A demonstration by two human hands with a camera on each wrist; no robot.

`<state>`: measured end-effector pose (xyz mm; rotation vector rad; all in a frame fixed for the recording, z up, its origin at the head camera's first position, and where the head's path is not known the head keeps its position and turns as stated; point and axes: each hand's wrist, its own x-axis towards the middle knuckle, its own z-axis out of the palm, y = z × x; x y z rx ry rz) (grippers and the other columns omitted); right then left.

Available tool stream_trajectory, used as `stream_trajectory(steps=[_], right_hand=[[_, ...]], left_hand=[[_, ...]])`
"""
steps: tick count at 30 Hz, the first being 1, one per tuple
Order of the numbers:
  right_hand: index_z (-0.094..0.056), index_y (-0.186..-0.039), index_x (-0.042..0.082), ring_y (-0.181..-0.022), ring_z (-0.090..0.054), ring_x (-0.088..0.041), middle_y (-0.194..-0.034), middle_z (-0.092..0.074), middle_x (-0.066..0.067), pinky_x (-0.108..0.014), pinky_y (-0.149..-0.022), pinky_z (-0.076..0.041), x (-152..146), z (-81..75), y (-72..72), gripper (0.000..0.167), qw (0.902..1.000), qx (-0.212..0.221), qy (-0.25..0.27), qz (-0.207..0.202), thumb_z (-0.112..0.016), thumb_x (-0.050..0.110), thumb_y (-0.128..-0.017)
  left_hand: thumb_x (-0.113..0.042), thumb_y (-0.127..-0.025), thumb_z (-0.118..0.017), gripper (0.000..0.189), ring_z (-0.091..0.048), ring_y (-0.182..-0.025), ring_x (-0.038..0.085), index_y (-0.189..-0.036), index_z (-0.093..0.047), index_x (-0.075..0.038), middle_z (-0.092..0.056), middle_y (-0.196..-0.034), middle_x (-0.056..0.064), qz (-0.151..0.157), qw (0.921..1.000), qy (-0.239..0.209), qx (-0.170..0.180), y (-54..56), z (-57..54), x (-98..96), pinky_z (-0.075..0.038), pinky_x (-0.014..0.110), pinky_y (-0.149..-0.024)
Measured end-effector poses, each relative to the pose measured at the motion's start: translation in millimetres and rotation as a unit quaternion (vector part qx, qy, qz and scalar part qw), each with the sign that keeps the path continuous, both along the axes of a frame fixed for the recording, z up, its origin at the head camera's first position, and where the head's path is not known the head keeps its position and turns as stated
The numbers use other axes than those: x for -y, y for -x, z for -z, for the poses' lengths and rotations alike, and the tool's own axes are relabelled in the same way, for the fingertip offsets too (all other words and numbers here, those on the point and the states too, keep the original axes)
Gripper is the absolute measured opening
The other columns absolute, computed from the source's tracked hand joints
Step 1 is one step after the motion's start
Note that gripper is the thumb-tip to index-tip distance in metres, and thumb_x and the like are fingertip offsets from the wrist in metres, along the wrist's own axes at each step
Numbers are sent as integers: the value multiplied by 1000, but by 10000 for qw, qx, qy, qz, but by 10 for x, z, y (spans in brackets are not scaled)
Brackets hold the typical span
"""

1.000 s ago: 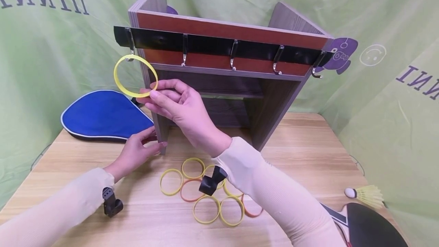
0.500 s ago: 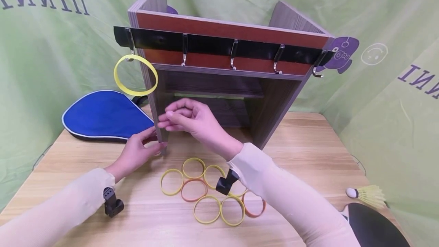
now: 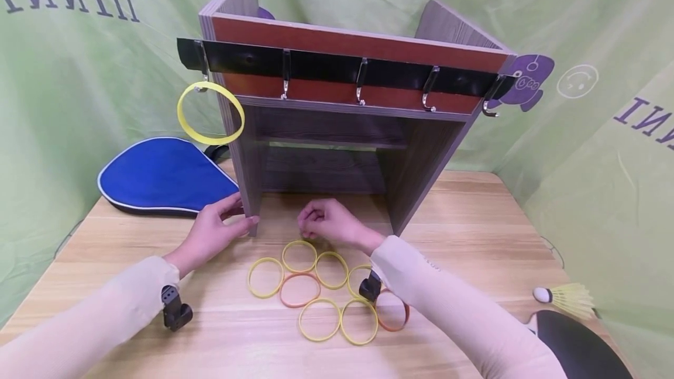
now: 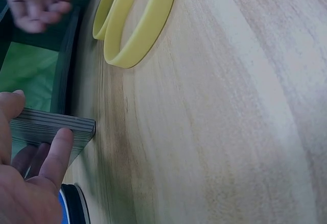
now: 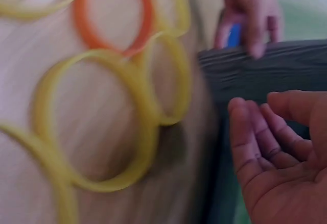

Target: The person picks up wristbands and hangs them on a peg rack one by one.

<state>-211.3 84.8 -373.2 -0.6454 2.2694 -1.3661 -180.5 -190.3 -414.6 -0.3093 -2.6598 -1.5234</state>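
Observation:
A grey wood-grain shelf unit (image 3: 247, 183) stands on the table with a black rail of metal hooks (image 3: 321, 66) across its front. My left hand (image 3: 217, 226) grips the foot of its left side panel (image 4: 51, 124), thumb on one face and fingers on the other. From the leftmost hook hangs a yellow ring (image 3: 210, 141). My right hand (image 3: 333, 221), empty with fingers loosely bent, hovers in front of the unit, just behind the rings on the table. Several yellow rings (image 3: 265, 296) lie flat there, with an orange ring (image 3: 300, 274) among them and another orange ring (image 3: 394, 329) near my right wrist.
A blue racket case (image 3: 163, 174) lies left of the unit, partly behind my left hand. At the front right are a yellow shuttlecock (image 3: 566, 299) and a black paddle (image 3: 574, 344). Green curtain (image 3: 595, 151) encloses the table's back and sides.
My right hand has let go of the yellow ring, which stays on the leftmost hook, and has come down and right towards the rings on the table. My left hand keeps its grip.

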Motion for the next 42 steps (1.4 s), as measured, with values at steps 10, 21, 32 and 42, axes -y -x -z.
stream_trajectory(steps=[10,21,32,42], right_hand=[[-75,-98,0,-69,-53,-1,-79,-67,0,-12,-66,-45,-51,243,27,8,9879,-639,-1360,-388,-72,5,-93],[-76,-91,2,-70,-53,0,-78,-70,-2,-12,-68,-46,-30,256,36,7,9752,-1087,-1850,-550,-73,8,-91],[-73,-94,0,-63,-58,-6,-77,-69,-6,-15,-63,-51,-37,221,69,6,9859,-633,-1526,-247,-71,6,-95],[-67,-114,-15,-68,-65,-9,-97,-74,-26,-28,-74,-66,-107,240,88,21,9965,661,-507,-81,-65,0,-99]], left_hand=[[-21,-98,-75,62,-63,-132,43,-152,-52,-3,-68,-139,23,-45,10000,13,-1,-19,-1,30,-50,57,-114],[-20,-98,-75,64,-61,-135,43,-154,-49,-4,-65,-143,23,-23,9999,-47,123,-6,4,4,-48,58,-115],[-18,-98,-74,61,-63,-132,43,-152,-52,-2,-67,-140,24,-14,10000,-49,37,-17,5,8,-50,57,-114],[-18,-97,-75,63,-64,-132,43,-153,-51,-2,-68,-138,25,2,10000,-89,-21,-31,-21,-14,-50,57,-113]])
